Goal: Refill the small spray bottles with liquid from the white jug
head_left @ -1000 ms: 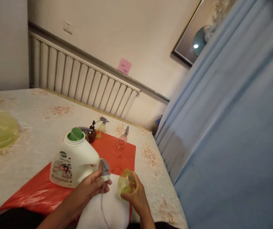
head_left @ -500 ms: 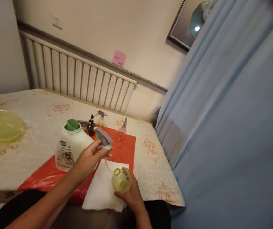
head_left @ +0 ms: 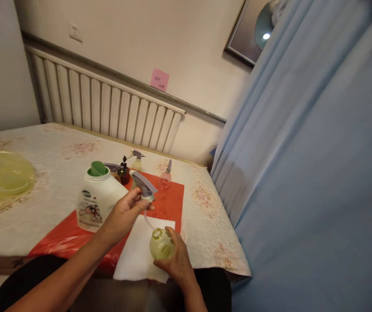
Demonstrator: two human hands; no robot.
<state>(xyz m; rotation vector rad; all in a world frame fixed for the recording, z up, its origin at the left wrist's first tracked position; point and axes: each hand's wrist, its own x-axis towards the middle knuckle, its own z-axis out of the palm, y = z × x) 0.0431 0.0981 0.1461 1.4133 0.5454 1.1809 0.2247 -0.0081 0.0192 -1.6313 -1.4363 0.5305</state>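
Observation:
Between its thumb and fingers, my left hand pinches the collar of a grey-and-white spray head. A thin clear dip tube hangs from that head, its lower end near the bottle's mouth; whether it is inside or behind the mouth I cannot tell. My right hand is wrapped round a round, clear yellow-green bottle, tilted with its open neck up and left. Beneath the bottle lies a folded white cloth on a red plastic sheet.
Left of my hands stands a large white jug with a green scoop in its mouth. Behind are a dark pump bottle, a yellowish spray bottle and a pink spray bottle. A yellow translucent plastic item lies far left; a blue curtain hangs right.
The bottle in my right hand has turned slightly and shifted a little left. The spray head in my left hand has moved slightly right. The camera view has shifted a little.

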